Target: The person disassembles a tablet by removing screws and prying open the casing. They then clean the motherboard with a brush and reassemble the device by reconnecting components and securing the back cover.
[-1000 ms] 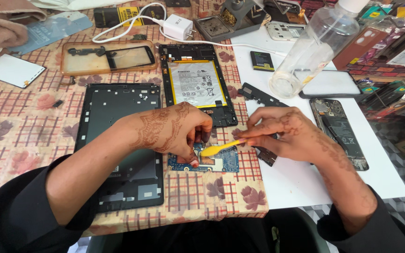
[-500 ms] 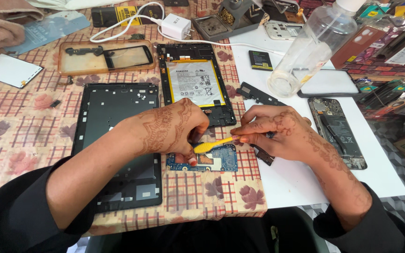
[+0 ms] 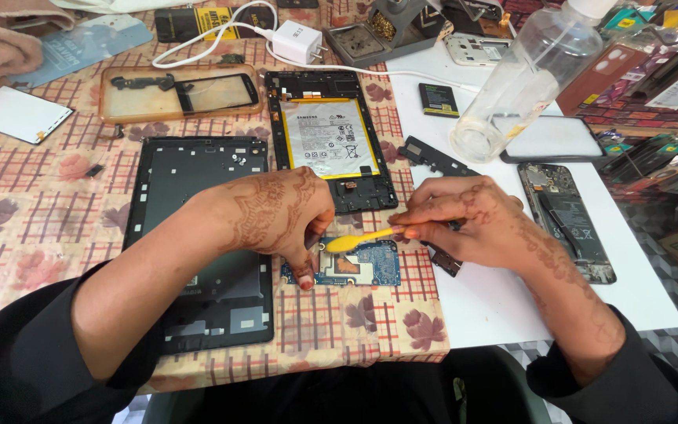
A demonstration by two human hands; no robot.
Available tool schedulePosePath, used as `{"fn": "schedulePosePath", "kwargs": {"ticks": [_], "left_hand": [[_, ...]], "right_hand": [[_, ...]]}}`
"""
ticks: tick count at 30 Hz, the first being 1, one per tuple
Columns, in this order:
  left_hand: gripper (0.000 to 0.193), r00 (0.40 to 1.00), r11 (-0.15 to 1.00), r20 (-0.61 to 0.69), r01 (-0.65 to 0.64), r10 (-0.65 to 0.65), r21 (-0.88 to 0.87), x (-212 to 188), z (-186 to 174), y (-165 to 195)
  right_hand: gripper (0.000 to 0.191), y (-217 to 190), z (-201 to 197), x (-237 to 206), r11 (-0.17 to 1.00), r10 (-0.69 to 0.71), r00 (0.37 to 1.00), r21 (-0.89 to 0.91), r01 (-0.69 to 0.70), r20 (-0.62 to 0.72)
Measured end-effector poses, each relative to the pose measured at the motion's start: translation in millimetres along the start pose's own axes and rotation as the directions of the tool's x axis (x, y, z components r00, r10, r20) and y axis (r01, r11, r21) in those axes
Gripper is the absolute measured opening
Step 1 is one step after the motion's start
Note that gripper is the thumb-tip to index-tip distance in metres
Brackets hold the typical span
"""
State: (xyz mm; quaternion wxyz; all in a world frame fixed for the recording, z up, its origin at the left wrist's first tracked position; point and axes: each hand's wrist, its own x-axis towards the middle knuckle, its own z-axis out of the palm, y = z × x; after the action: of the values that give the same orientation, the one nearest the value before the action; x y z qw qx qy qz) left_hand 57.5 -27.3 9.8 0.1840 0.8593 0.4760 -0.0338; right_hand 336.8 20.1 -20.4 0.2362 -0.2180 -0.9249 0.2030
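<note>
Right hand (image 3: 472,224) has drawn yellow pry tool (image 3: 355,240) back over circuit board (image 3: 362,267).

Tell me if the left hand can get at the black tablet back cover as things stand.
Probably yes. The left hand presses on the blue circuit board, and the black tablet back cover lies right beside it, under that forearm, with nothing on top.
</note>
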Motion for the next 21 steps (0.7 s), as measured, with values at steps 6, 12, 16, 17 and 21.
{"fn": "schedulePosePath", "kwargs": {"ticks": [6,12,16,17,21], "left_hand": [[0.052,0.996,0.996,0.008,0.090,-0.090,0.003,-4,-4,6],[0.053,0.994,0.993,0.014,0.103,-0.104,0.064,-5,-7,10],[0.055,0.995,0.993,-0.003,0.102,-0.102,0.068,-5,-6,8],[0.055,0.994,0.993,0.008,0.107,-0.107,0.059,-5,-6,7],[0.056,0.994,0.994,0.036,0.105,-0.106,0.041,-5,-3,4]], "right_hand": [[0.034,-3,5,5,1.000,-0.021,1.000,0.014,0.020,0.016],[0.027,-11,15,10,0.998,-0.015,1.000,-0.063,0.016,0.023],[0.027,-16,18,12,0.995,-0.026,1.000,-0.101,0.025,-0.009],[0.026,-16,18,13,0.994,-0.028,0.999,-0.110,0.026,-0.024],[0.026,-15,15,13,0.995,-0.005,0.998,-0.100,-0.001,-0.060]]}}
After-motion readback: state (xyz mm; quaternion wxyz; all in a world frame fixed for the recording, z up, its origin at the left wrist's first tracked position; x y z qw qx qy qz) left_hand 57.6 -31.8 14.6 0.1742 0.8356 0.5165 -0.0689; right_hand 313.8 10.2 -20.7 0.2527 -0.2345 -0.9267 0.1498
